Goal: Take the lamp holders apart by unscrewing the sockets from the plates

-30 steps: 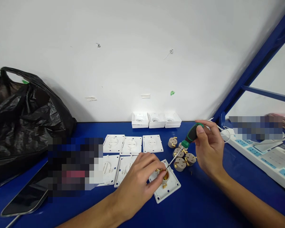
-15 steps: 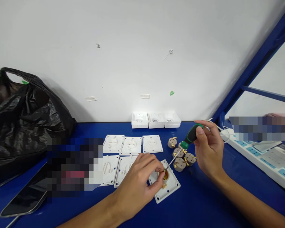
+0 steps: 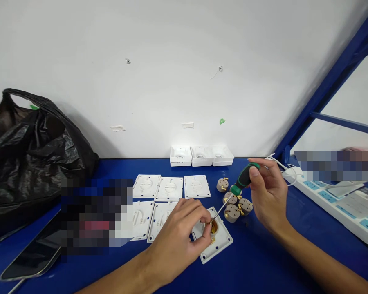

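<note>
My right hand (image 3: 269, 192) grips a screwdriver (image 3: 244, 179) by its black and green handle. The shaft slants down to the left, its tip at the round brass-lined socket (image 3: 214, 227) on a white square plate (image 3: 221, 244). At that socket's rim, my left hand (image 3: 185, 237) has thumb and forefinger pinched together; what lies between them is too small to make out. Its palm covers the plate's left side. Right behind the plate, several round grey-beige sockets (image 3: 232, 212) with brass tabs sit in a cluster.
More white plates (image 3: 171, 188) lie in rows behind my left hand. Three white boxes (image 3: 201, 157) line the wall. A black plastic bag (image 3: 37, 155) and a phone (image 3: 30, 257) occupy the left, a power strip (image 3: 340, 208) the right. A tiny dark screw-like piece (image 3: 246, 224) lies nearby.
The screwdriver's handle has shifted slightly left and down with my right hand, while its tip stays at the socket. My left hand keeps its pinch in nearly the same place.
</note>
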A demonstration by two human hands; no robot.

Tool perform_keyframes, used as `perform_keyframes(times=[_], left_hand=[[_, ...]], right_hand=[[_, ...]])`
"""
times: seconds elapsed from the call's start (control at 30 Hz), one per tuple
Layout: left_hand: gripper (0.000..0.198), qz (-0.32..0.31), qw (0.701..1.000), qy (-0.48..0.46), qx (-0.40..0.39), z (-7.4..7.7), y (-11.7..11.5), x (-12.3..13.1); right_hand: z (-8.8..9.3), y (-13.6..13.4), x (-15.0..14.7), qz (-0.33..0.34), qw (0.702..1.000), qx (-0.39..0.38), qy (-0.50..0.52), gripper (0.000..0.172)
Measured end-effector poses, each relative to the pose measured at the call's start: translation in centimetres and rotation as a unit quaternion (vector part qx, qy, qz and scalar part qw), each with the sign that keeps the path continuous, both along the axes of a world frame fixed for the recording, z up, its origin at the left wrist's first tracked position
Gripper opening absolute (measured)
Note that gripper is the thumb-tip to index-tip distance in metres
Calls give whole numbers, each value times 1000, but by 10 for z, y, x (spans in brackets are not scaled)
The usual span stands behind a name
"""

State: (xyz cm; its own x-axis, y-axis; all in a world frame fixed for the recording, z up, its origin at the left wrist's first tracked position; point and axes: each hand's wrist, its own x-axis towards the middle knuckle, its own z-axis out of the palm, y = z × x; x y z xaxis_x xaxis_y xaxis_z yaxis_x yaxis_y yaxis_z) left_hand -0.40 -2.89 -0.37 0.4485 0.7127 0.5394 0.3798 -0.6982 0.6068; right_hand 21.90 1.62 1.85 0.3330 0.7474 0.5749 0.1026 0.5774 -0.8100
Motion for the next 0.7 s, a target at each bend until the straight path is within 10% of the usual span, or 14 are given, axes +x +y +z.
perform_keyframes(times=[0.7], left_hand=[[21, 39, 999, 16, -28, -3, 2, -2]], right_hand=[[2, -7, -2, -59, 992, 85, -66, 17]])
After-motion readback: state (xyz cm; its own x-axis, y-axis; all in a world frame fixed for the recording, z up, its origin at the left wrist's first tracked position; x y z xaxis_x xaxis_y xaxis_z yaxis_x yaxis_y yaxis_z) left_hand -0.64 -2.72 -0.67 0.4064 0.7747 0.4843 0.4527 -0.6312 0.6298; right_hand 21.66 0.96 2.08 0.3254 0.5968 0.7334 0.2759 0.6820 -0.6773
